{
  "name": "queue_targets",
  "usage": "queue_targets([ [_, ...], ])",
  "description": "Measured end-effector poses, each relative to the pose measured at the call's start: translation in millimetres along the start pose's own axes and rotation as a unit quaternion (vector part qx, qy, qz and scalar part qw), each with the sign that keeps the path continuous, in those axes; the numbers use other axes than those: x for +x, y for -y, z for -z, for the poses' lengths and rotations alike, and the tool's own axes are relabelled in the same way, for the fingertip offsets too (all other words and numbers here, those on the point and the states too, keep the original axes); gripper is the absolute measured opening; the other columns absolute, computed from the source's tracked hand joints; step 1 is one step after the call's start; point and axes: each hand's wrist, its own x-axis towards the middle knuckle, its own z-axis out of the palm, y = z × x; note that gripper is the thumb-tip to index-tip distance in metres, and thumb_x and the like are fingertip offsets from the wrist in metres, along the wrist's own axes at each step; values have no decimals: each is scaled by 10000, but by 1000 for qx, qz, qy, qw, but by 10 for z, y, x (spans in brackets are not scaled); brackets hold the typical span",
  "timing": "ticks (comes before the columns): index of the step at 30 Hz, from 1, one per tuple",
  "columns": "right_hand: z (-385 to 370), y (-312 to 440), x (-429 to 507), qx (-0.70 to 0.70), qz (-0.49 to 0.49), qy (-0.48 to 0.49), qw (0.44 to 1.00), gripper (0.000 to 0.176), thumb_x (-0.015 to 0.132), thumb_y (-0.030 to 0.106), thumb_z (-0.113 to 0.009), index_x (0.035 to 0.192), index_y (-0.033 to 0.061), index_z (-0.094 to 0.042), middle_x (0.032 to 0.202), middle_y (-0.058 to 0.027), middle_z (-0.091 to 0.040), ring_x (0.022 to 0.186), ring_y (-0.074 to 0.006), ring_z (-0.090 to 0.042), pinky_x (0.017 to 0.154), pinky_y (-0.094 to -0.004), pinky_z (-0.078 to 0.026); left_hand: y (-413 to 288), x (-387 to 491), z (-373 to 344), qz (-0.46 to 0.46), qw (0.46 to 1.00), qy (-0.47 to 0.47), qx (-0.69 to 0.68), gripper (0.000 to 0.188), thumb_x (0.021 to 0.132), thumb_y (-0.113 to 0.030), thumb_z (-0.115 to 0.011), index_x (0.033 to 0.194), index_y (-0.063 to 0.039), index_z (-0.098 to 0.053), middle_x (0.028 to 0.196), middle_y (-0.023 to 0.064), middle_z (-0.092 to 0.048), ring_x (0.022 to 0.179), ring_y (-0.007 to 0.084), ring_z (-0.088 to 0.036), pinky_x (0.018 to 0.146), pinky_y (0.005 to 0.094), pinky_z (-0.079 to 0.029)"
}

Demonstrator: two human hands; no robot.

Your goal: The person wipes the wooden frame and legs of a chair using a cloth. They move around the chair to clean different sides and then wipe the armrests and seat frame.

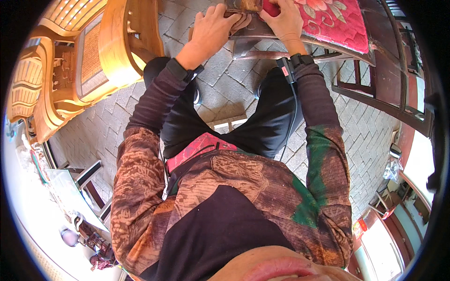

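Observation:
My left hand [212, 30] is at the top centre, with its thumb over a brown folded piece [243, 21], perhaps cloth or leather. Just above that piece, a dark brown block-like object [244, 5] is cut off by the picture's top edge. To its right, my right hand [286, 21] curves its thumb and fingers beside red material [271, 7]; its fingertips are partly out of view, so its hold is unclear. Both hands are at the near corner of a dark wooden bench or table [258, 30], which bears a red floral quilted cover [337, 24].
A light wooden armchair [116, 45] stands at the left, near my left knee. Dark wooden furniture frames [381, 102] are at the right. Under me is part of a low seat [228, 123] on grey paving [225, 70]. A cable [293, 112] hangs from my right wrist.

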Motion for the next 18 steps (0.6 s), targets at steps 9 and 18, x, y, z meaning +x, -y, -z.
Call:
queue_targets([
  [9, 8, -24, -7, 17, 2, -14, 1000, 418, 716, 315, -885, 970, 83, -648, 1002, -115, -631, 1017, -330, -622, 882, -433, -531, 289, -54, 154, 53, 998, -6, -25, 362, 854, -129, -663, 1209, -196, -678, 1053, 102, -612, 1014, 359, -628, 763, 510, -511],
  [18, 18, -19, -9, 19, -1, -6, 1000, 417, 722, 319, -884, 974, 87, -648, 1020, -120, -633, 1022, -342, -619, 884, -445, -528, -155, -113, 63, 51, 999, -9, -8, 293, 837, -143, -677, 1123, -206, -665, 1103, 80, -582, 988, 317, -607, 752, 474, -460],
])
